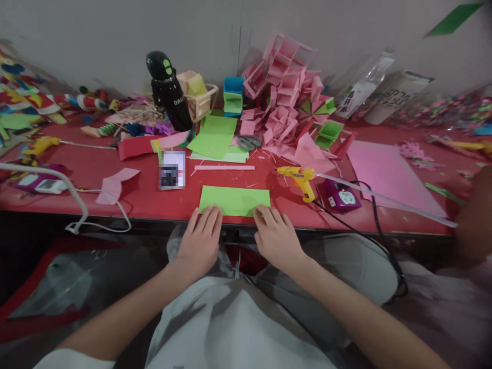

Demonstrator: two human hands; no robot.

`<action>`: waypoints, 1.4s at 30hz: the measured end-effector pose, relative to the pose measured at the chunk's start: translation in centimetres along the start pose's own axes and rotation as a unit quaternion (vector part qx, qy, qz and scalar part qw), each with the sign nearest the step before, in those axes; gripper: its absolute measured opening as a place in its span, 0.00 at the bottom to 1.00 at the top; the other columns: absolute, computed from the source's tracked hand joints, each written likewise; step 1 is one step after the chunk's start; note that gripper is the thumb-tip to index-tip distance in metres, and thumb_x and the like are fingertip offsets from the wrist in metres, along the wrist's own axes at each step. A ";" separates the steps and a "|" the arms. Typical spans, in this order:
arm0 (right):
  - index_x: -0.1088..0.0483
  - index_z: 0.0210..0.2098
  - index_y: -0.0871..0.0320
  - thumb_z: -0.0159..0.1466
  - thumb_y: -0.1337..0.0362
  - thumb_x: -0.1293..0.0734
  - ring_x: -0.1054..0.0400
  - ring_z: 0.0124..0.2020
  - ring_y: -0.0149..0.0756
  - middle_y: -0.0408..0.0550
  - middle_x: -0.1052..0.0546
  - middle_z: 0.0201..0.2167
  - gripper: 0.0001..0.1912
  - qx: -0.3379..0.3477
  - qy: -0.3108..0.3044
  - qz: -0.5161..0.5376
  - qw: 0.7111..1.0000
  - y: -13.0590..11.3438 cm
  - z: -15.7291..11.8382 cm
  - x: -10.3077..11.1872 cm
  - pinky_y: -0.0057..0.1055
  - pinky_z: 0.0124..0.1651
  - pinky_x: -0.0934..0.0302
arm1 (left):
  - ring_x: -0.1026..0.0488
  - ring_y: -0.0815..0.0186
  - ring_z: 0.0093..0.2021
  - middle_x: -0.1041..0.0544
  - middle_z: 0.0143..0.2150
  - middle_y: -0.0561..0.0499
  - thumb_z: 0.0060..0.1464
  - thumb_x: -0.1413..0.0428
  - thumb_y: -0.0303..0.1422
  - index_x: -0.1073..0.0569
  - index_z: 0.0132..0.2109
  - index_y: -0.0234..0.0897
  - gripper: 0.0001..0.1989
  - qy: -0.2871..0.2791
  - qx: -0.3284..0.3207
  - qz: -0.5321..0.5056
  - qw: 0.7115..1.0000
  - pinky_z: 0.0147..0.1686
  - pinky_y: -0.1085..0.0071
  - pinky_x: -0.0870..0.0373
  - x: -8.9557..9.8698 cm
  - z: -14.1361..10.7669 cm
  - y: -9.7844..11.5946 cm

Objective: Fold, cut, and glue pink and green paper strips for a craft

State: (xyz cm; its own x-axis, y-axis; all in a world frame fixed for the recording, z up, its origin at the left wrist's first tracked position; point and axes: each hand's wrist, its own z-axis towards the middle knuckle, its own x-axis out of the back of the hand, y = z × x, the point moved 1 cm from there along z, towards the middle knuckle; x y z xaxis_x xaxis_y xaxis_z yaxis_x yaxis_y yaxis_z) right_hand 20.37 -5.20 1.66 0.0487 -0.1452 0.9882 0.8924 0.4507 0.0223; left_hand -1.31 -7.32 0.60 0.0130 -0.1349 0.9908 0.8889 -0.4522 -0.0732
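Note:
A light green paper rectangle (235, 200) lies at the front edge of the red table (149, 205), with a fold line along its near side. My left hand (202, 238) rests its fingertips on the paper's near left corner. At the near right corner, the fingertips of my right hand (277, 237) touch the paper. Both hands have their fingers stretched out over the edge. Just beyond the paper is a thin pink strip (224, 167), and more green sheets (215, 137) lie behind it.
Right of the paper are a yellow glue gun (299, 179) and a purple power socket (341, 196). Scissors (249, 143), pink folded pieces (286, 87) and a black bottle (169, 92) stand behind. A white cable (123, 215) hangs at left; another person's arm (474, 220) is at right.

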 end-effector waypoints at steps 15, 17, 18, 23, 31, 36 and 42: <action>0.46 0.71 0.68 0.61 0.68 0.37 0.51 0.73 0.52 0.60 0.46 0.73 0.39 0.035 -0.006 0.110 0.993 -4.7 0.5 -1.9 0.51 0.73 0.56 | 0.51 0.46 0.74 0.46 0.74 0.33 0.54 0.49 0.23 0.42 0.71 0.29 0.37 0.037 0.011 -0.064 0.997 0.70 0.49 0.44 -2.0 -0.5 0.1; 0.46 0.71 0.69 0.62 0.69 0.38 0.52 0.74 0.51 0.59 0.47 0.73 0.38 0.039 -0.008 0.105 0.994 -4.0 0.1 -1.9 0.50 0.73 0.55 | 0.51 0.47 0.75 0.47 0.75 0.35 0.54 0.49 0.24 0.43 0.72 0.30 0.38 0.033 0.019 -0.065 0.997 0.71 0.49 0.46 -2.0 -0.6 0.2; 0.46 0.71 0.69 0.62 0.69 0.39 0.51 0.74 0.50 0.59 0.47 0.73 0.38 0.040 -0.008 0.102 0.994 -3.7 -0.1 -1.9 0.49 0.73 0.55 | 0.51 0.48 0.75 0.48 0.75 0.36 0.53 0.49 0.24 0.43 0.72 0.31 0.38 0.030 0.021 -0.066 0.997 0.71 0.49 0.48 -2.0 -0.7 0.2; 0.46 0.71 0.71 0.64 0.71 0.41 0.49 0.73 0.48 0.60 0.45 0.72 0.35 0.029 0.013 0.087 0.996 -1.7 -1.3 -1.8 0.47 0.73 0.51 | 0.53 0.52 0.75 0.52 0.76 0.42 0.52 0.49 0.24 0.47 0.73 0.34 0.41 0.018 0.029 -0.067 0.997 0.72 0.50 0.53 -1.9 -1.0 -0.1; 0.47 0.72 0.63 0.65 0.71 0.42 0.43 0.70 0.45 0.55 0.41 0.71 0.35 0.018 0.027 0.076 0.997 0.8 -2.9 -1.4 0.50 0.72 0.51 | 0.49 0.58 0.75 0.48 0.76 0.44 0.56 0.52 0.25 0.50 0.74 0.30 0.39 0.028 0.017 -0.062 0.998 0.73 0.54 0.57 -1.6 -1.1 -0.9; 0.44 0.71 0.63 0.66 0.71 0.43 0.41 0.69 0.43 0.55 0.39 0.70 0.33 0.020 0.029 0.072 0.997 2.0 -3.3 -1.3 0.48 0.71 0.51 | 0.45 0.56 0.73 0.44 0.74 0.43 0.62 0.52 0.29 0.47 0.73 0.32 0.34 0.040 0.011 -0.077 0.996 0.72 0.53 0.54 -1.4 -0.9 -1.1; 0.30 0.60 0.60 0.69 0.69 0.41 0.36 0.65 0.47 0.55 0.31 0.65 0.22 0.027 0.058 0.064 0.996 2.8 -2.5 -0.7 0.52 0.69 0.51 | 0.29 0.53 0.60 0.29 0.64 0.38 0.68 0.53 0.32 0.31 0.64 0.35 0.21 0.071 0.008 -0.067 0.995 0.58 0.54 0.38 -1.1 -0.4 -1.9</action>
State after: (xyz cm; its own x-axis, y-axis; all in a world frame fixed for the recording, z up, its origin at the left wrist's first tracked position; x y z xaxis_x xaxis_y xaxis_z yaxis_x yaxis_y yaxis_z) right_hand 24.01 -6.05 0.63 0.2138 -0.1828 0.9596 0.8502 0.5186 -0.0906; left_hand -3.14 -6.64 -0.39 -0.1695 -0.1984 0.9654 0.8857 -0.4603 0.0610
